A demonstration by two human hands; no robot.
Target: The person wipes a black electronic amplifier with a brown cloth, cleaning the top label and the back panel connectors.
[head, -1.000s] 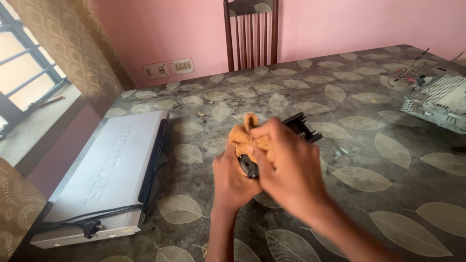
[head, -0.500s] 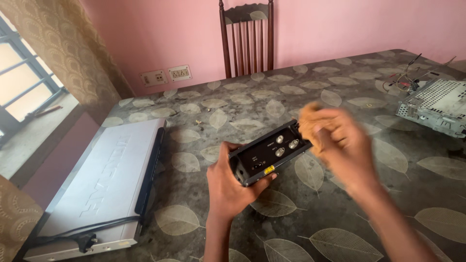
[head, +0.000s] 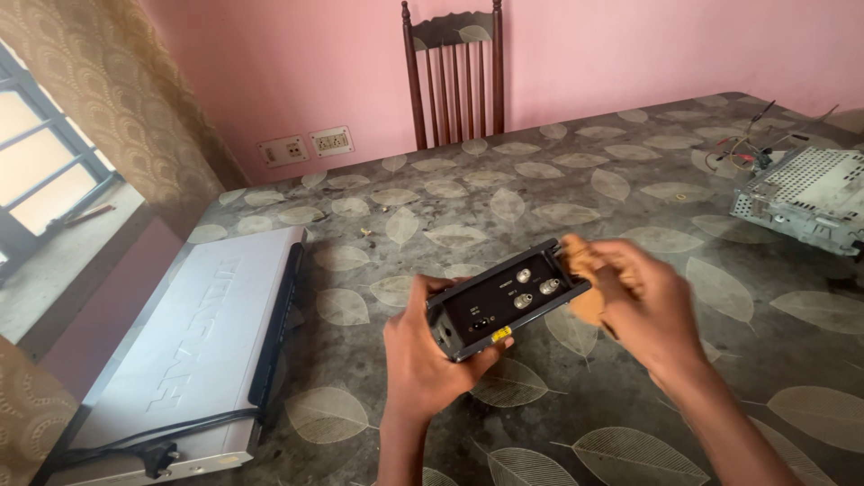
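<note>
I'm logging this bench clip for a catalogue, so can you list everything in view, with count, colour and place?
black box: 1, black with round silver connectors on its back panel, held above the table centre
cloth: 1, orange-tan, bunched at the box's right end
table: 1, grey with a leaf pattern, fills the view
flat player: 1, silver, table's left edge
power cord: 1, black, lying across the player's near end
metal chassis: 1, grey perforated, far right
loose wires: a few, coloured, behind the chassis
chair: 1, dark wood, beyond the table
wall sockets: 2, white, pink wall
curtain: 1, tan patterned, left
left hand: 1, gripping the box
right hand: 1, closed on the cloth
</note>
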